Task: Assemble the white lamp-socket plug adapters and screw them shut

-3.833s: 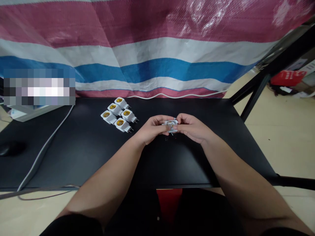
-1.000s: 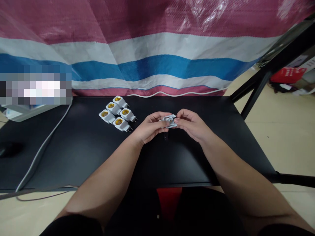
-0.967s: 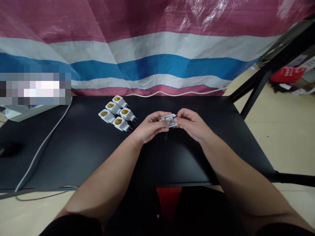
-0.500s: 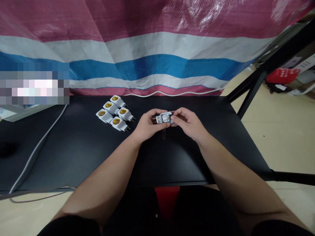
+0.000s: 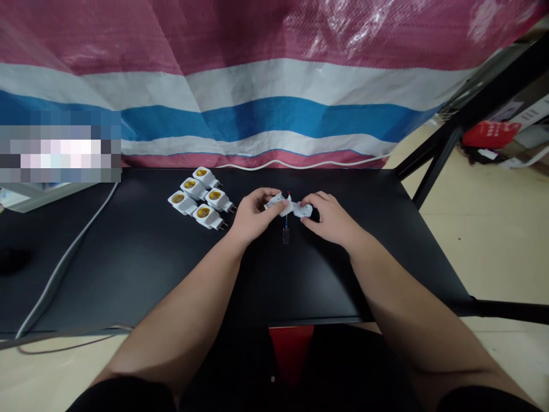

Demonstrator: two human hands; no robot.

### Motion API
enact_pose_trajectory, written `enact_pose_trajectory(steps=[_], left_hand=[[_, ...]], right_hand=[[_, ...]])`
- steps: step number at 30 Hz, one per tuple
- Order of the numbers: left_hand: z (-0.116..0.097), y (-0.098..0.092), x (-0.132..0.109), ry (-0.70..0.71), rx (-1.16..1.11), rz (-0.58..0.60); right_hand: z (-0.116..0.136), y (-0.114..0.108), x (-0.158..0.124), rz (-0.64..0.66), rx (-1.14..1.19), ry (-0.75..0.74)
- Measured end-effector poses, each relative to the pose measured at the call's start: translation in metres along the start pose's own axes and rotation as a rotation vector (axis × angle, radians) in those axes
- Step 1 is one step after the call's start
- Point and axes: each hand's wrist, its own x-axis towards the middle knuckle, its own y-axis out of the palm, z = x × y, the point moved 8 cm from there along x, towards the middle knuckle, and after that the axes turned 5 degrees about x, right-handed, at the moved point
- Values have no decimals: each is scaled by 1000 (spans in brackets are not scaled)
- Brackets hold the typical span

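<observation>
My left hand (image 5: 255, 216) is closed around an opened white plastic plug-in socket housing (image 5: 285, 208), tilted, with its inner side partly covered by my fingers. A small red bit shows at its far edge. Just to the right, my right hand (image 5: 329, 216) pinches a small white plastic cover piece (image 5: 302, 210) between thumb and fingers, close beside the housing. Below the housing a small screwdriver (image 5: 286, 233) with a clear handle lies on the black table (image 5: 300, 280), its shaft reaching up under the housing.
To the left stand several white plug-in lamp sockets (image 5: 208, 216) with gold-coloured insides and metal prongs. A grey cable (image 5: 64, 263) crosses the table's left side, and a white cable (image 5: 274, 164) runs along the back edge. A striped plastic sheet (image 5: 274, 120) hangs behind.
The white cover piece has come apart to the right in my right hand. The housing in my left hand has tilted, and more of the screwdriver shows.
</observation>
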Motion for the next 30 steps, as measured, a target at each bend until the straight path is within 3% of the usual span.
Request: enact_pose_trajectory(steps=[4, 8, 10, 13, 20, 30], left_hand=[[1, -1, -1, -17, 8, 7], [-2, 4, -4, -4, 25, 64], [-5, 8, -5, 24, 9, 108], [-10, 13, -7, 59, -6, 157], [-8, 18, -8, 45, -86, 188], [-5, 20, -7, 38, -136, 234]], right_hand=[[-6, -12, 1, -147, 104, 30], [5, -25, -1, -284, 446, -69], [20, -25, -3, -252, 552, -195], [35, -23, -6, -210, 533, -300], [34, -24, -6, -246, 479, -302], [33, -20, -6, -184, 552, -290]])
